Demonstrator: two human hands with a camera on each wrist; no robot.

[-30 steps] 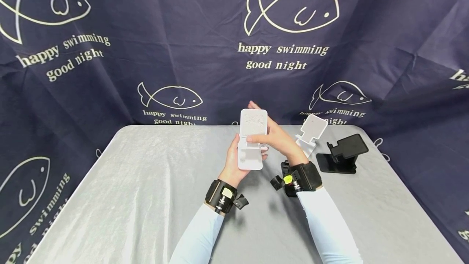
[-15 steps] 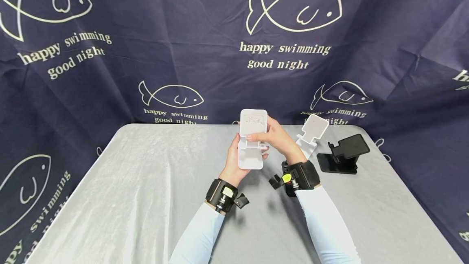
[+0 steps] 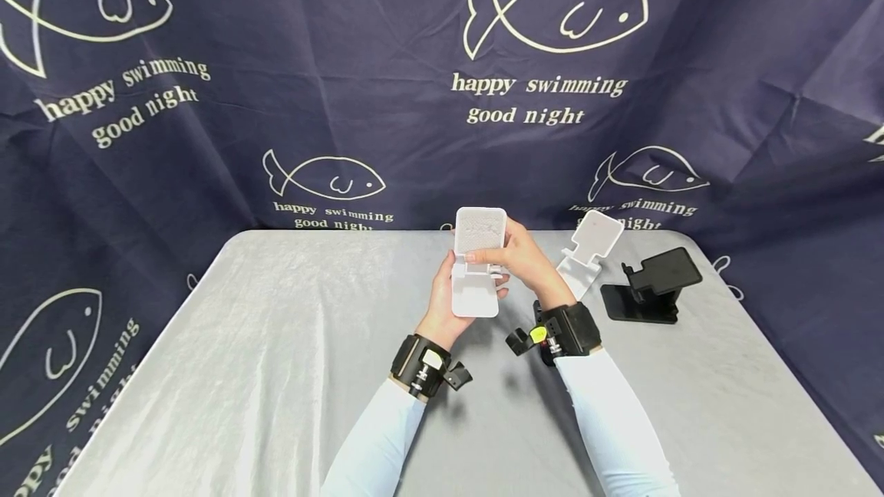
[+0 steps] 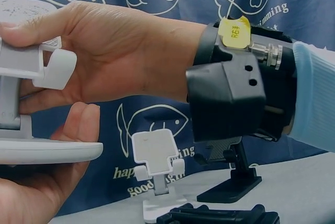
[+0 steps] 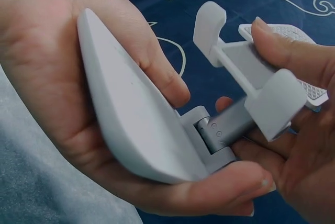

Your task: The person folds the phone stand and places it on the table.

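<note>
A white folding phone stand [image 3: 475, 299] is held up above the table between both hands, its base low and its textured back plate raised. My left hand [image 3: 443, 307] grips the base from beneath; in the right wrist view its fingers curl around the base's edge. My right hand [image 3: 530, 261] pinches the upper part, thumb across the front of the plate and the other fingers behind it. The grey hinged arm [image 5: 230, 124] between base and plate shows in the right wrist view, along with two front lips [image 5: 277, 103]. Part of the plate lies hidden under the right thumb.
A second white phone stand [image 3: 598, 236] stands unfolded at the back right of the grey-covered table [image 3: 276, 374]. Beside it is a black phone stand [image 3: 666, 271]. Another black object [image 4: 220, 216] sits nearer, mostly behind the right wrist in the head view. A dark fish-print curtain [image 3: 331, 98] hangs behind.
The right fingers, which stuck up past the plate's top a second ago, have lowered behind it. The stand stays almost in place, and the head view has shifted slightly.
</note>
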